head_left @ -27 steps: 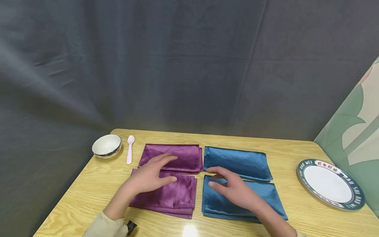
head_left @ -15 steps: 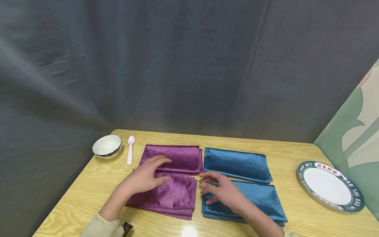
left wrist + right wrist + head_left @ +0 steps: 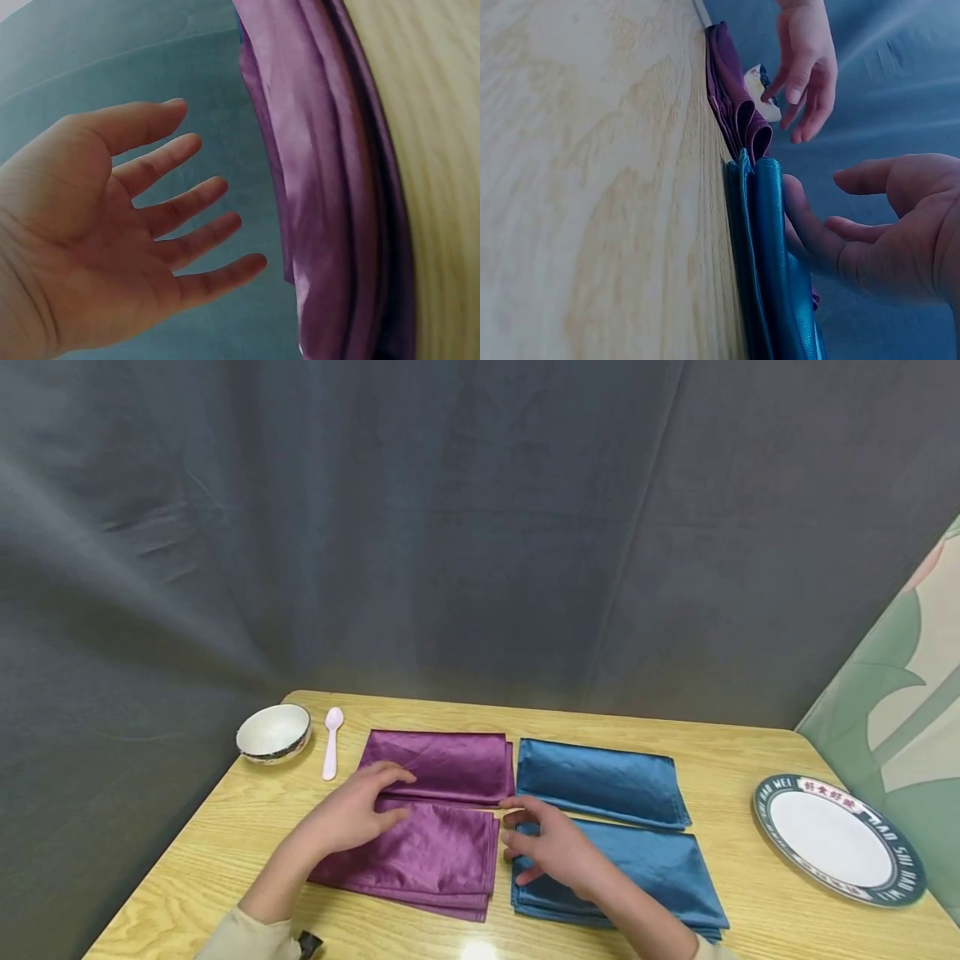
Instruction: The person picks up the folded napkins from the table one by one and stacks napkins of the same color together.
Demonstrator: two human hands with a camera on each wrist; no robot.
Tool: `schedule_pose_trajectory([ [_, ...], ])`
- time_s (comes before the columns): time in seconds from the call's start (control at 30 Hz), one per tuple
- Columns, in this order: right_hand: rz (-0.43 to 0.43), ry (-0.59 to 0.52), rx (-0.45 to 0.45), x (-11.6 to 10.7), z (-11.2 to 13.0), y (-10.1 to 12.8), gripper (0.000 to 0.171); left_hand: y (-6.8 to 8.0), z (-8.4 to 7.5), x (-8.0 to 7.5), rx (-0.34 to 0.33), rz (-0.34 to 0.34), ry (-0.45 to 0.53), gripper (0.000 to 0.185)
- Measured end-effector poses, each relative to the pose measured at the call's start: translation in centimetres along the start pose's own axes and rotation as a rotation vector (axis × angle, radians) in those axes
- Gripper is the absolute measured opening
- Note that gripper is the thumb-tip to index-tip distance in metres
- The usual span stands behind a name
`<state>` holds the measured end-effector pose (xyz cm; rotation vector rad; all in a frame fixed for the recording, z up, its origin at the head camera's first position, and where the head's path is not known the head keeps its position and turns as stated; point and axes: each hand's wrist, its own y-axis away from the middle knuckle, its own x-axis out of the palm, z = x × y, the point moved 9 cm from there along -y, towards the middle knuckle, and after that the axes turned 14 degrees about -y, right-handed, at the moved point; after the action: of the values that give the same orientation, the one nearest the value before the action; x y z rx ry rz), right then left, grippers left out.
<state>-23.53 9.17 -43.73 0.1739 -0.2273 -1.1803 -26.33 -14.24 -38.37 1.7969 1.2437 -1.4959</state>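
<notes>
The left hand (image 3: 345, 814) hovers spread over purple cloth (image 3: 442, 852); the right hand (image 3: 553, 845), loosely spread, is over blue cloth (image 3: 648, 870).

We identify four folded, glossy cloths lying flat in two rows on the table (image 3: 750, 760): near purple cloth (image 3: 442, 852) and far purple cloth (image 3: 457, 764) at left, near blue cloth (image 3: 660, 864) and far blue cloth (image 3: 600, 781) at right. Layered edges show on each near cloth. Our left hand (image 3: 345, 810) is above near purple cloth, apart from it; our right hand (image 3: 558, 852) is at near blue cloth.
</notes>
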Motion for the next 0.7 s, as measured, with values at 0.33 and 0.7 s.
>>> schedule_pose_trajectory([
  [0.33, 0.016, 0.036, -0.017, -0.1, -0.1, -0.9, 0.048, 1.1, 2.7, -0.1, -0.070, -0.054, -0.032, 0.036],
  [0.7, 0.009, 0.066, -0.021, 0.5, -0.2, -1.9, 0.051, 1.9, 5.3, 0.1, -0.186, -0.032, -0.031, 0.032],
])
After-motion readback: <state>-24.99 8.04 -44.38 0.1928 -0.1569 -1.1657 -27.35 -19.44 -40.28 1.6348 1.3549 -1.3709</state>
